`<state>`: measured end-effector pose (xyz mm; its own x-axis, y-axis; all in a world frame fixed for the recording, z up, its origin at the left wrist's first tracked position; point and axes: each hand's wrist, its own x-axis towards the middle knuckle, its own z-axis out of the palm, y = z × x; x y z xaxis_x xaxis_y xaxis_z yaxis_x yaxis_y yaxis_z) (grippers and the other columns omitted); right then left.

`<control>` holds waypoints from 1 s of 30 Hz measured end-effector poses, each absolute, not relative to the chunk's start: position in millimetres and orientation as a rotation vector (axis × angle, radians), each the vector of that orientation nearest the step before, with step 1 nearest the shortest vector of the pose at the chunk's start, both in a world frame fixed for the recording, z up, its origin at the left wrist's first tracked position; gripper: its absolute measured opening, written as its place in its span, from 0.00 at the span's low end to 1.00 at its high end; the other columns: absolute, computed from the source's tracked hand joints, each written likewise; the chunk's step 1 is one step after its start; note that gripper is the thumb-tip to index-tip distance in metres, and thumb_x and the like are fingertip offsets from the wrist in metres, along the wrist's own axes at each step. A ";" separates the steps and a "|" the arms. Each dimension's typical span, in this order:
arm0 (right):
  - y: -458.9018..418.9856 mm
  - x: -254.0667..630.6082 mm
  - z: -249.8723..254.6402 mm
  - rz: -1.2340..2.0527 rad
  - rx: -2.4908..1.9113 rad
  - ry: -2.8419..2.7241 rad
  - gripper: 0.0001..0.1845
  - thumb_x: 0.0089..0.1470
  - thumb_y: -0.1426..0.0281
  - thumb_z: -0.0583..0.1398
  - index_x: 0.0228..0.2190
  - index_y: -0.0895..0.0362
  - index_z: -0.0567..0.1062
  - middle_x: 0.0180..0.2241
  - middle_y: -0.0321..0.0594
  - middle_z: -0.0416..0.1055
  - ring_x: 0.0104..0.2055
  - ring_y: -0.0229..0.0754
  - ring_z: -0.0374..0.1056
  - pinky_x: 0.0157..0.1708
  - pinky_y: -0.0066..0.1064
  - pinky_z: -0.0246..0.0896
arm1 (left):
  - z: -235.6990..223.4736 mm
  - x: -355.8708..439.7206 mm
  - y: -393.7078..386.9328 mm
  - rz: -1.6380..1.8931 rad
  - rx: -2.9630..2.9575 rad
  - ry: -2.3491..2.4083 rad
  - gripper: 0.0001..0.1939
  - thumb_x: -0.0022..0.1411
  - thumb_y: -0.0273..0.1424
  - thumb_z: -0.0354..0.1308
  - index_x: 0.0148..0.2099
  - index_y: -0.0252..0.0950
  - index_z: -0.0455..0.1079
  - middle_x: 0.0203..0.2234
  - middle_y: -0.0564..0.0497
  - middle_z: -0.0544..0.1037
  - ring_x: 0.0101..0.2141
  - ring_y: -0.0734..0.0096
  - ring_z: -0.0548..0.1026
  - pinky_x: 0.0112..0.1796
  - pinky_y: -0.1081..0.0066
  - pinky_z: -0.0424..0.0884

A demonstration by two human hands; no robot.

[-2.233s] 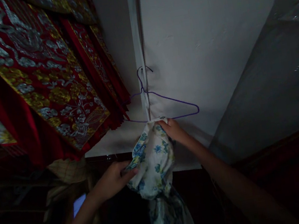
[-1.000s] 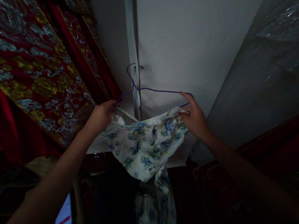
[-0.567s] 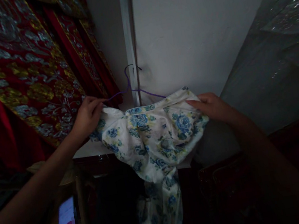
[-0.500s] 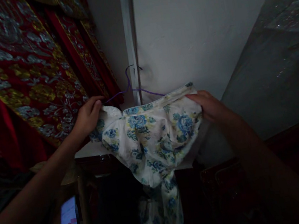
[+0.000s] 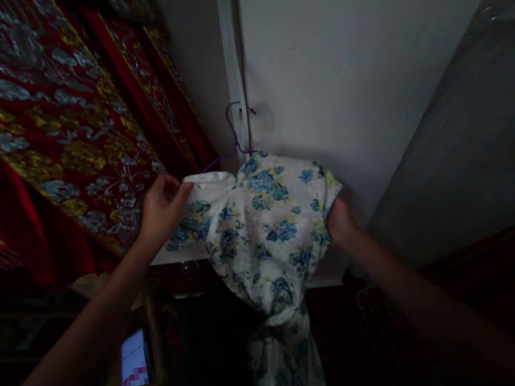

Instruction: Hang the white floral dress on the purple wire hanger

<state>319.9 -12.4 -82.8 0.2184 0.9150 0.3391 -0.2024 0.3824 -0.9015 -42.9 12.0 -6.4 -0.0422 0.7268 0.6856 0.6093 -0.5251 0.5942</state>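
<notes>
A white dress with blue flowers [image 5: 265, 238] hangs in front of me on a purple wire hanger [image 5: 235, 140]. The hanger's hook is on a nail or hook at the pale strip of the wall. My left hand [image 5: 166, 208] pinches the white collar edge at the dress's left shoulder. The hanger's left arm shows just above that edge. My right hand [image 5: 341, 222] is at the right sleeve opening, its fingers hidden inside the cloth. Cloth covers the hanger's right arm, and the right shoulder is draped over it. The lower part of the dress hangs bunched and dim.
Red cloth with gold and silver embroidery [image 5: 53, 122] hangs at the left. A lit phone [image 5: 134, 362] lies on a wooden stool or chair [image 5: 156, 368] at the lower left. A pale wall [image 5: 335, 41] stands behind, with a grey plastic-like sheet [image 5: 466, 138] at the right.
The dress has gone from bunched below the bare hanger to spread over its right side. My right hand moved from the neckline edge into the right sleeve; my left hand still holds the left edge.
</notes>
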 end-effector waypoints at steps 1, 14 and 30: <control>-12.1 323.8 -79.3 0.960 -0.821 -1.030 0.32 0.60 0.42 0.48 0.40 0.52 0.79 0.42 0.46 0.80 0.54 0.56 0.73 0.52 0.55 0.69 | -7.8 -41.4 11.8 1.645 2.101 1.511 0.15 0.61 0.44 0.61 0.38 0.36 0.68 0.29 0.53 0.72 0.30 0.69 0.70 0.34 0.71 0.66; -70.0 312.1 17.5 1.307 -0.527 -1.281 0.43 0.53 0.31 0.45 0.42 0.51 0.79 0.41 0.44 0.80 0.55 0.55 0.72 0.55 0.52 0.65 | 19.4 -16.5 0.1 1.398 2.255 1.732 0.26 0.66 0.52 0.53 0.26 0.37 0.67 0.18 0.54 0.68 0.22 0.70 0.64 0.26 0.70 0.55; -93.0 244.9 -78.6 0.001 -0.972 -2.017 0.40 0.49 0.66 0.64 0.62 0.51 0.61 0.49 0.50 0.74 0.50 0.57 0.70 0.53 0.51 0.64 | -9.3 70.7 -84.9 1.143 1.370 0.710 0.19 0.57 0.50 0.64 0.41 0.39 0.74 0.40 0.45 0.81 0.41 0.55 0.80 0.44 0.59 0.76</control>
<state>244.9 -93.0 -78.6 -0.3142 0.6338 0.7068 0.6332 0.6946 -0.3414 70.7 -84.9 -9.3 0.3408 0.9134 0.2224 -0.2053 -0.1585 0.9658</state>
